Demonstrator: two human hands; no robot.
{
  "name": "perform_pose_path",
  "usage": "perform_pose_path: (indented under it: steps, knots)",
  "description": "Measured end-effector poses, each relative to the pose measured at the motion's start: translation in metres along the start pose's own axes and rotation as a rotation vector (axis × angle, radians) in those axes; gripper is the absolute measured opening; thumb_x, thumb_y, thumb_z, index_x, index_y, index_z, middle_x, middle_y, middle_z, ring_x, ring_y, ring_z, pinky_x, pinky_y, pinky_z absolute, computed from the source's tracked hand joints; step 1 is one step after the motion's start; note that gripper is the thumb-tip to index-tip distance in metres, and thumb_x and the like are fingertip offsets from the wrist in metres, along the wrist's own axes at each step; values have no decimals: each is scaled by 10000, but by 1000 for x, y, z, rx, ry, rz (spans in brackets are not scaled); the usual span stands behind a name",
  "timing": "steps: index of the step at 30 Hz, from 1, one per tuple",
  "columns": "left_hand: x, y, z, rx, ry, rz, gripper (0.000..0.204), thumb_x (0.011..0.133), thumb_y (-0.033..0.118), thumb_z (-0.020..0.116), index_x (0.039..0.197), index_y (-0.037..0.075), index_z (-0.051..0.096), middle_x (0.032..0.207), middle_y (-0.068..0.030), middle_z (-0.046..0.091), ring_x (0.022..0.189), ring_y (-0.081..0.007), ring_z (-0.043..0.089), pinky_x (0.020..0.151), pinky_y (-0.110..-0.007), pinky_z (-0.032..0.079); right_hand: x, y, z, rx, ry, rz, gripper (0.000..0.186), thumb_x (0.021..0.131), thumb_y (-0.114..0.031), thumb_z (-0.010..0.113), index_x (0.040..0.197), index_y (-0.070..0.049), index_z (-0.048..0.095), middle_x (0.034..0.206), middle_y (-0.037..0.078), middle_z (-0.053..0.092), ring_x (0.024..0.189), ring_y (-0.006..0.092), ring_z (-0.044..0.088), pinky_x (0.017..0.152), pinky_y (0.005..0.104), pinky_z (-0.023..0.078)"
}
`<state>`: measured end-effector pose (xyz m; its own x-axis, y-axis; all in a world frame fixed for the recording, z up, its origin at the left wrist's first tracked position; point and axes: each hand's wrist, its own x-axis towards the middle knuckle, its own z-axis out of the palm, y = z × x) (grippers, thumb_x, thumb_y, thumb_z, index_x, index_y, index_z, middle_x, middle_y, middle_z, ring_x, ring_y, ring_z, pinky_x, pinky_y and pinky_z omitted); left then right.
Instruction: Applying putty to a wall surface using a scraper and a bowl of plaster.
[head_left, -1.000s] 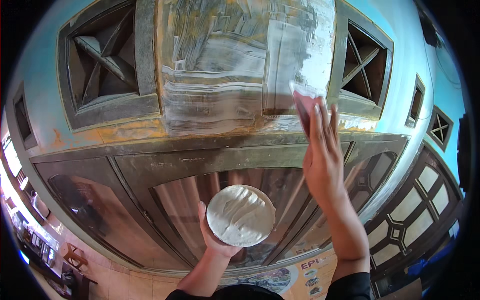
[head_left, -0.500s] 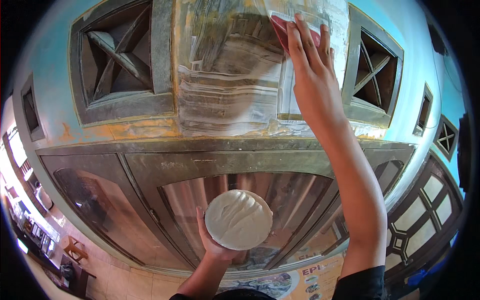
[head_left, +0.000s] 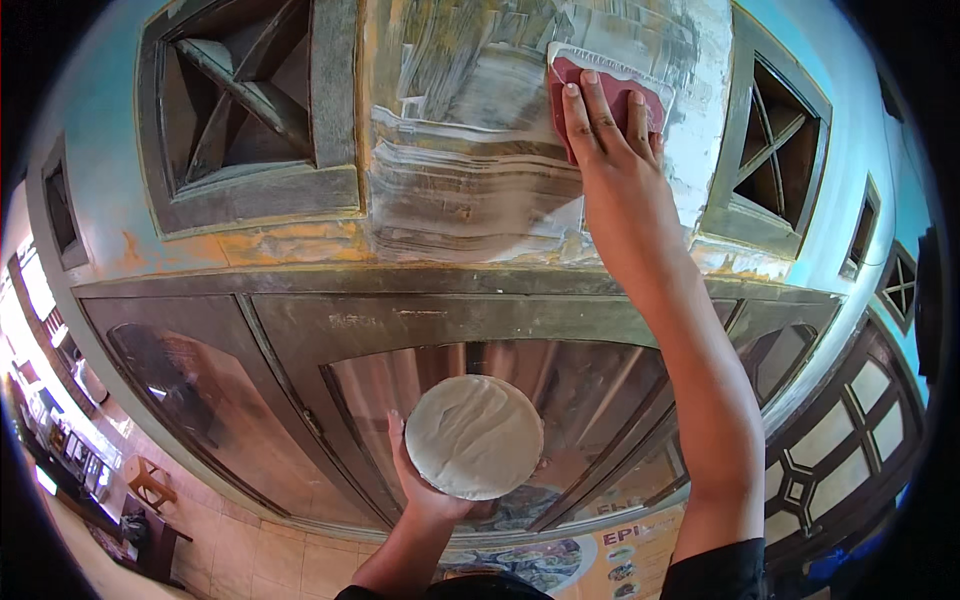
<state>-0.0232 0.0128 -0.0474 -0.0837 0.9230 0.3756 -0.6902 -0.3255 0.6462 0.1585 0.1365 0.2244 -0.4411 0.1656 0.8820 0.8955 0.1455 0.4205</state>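
My right hand (head_left: pixel 620 150) is raised to the wall, its fingers pressed over a flat dark red spreader (head_left: pixel 600 78) with white paste along its upper edge. The spreader lies against a wall panel (head_left: pixel 470 190) streaked with whitish filler over brown and grey, with a whiter patch at its right side. Low in front of me, my left hand (head_left: pixel 428 490) grips a round container of creamy white filler paste (head_left: pixel 474 437) from below and its left side. The paste's surface is ridged and fills the top; most of the container's body is hidden.
Wooden vents with crossed slats, the left vent (head_left: pixel 240 110) and the right vent (head_left: pixel 768 140), flank the panel. Below runs a dark wooden frame (head_left: pixel 420 322) with glass panes. A wooden stool (head_left: pixel 150 482) stands on the tiled floor at left; a printed banner (head_left: pixel 635 555) is low at right.
My right hand and the spreader have moved down a little on the panel, and the spreader's face shows more fully. The paste container stays nearly in place in my left hand.
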Motion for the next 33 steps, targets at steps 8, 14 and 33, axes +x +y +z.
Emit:
perform_pose_path:
  steps: [8, 14, 33]
  knots:
    - [7, -3, 6, -670, -87, -317, 845, 996, 750, 368, 1492, 84, 526, 1522, -158, 540, 1390, -409, 509, 1128, -624, 413, -29, -30, 2, 97, -56, 63, 810, 881, 72, 564, 1629, -103, 307, 1691, 129, 300, 1447, 563, 368, 1162, 641, 376]
    - [8, -15, -5, -681, -61, -321, 862, 990, 766, 360, 1499, 89, 522, 1537, -153, 525, 1397, -419, 503, 1138, -631, 403, -58, -49, 4, 25, -78, 38, 706, 906, -127, 626, 1575, -47, 412, 1668, 160, 321, 1401, 546, 431, 1076, 686, 432]
    - [-1, -11, -7, -671, -105, -261, 832, 1006, 750, 337, 1481, 102, 552, 1539, -155, 528, 1401, -419, 500, 1154, -642, 376, -92, -46, -59, 423, -112, 126, 766, 894, 38, 533, 1621, -22, 299, 1664, 210, 325, 1490, 545, 316, 1188, 672, 292]
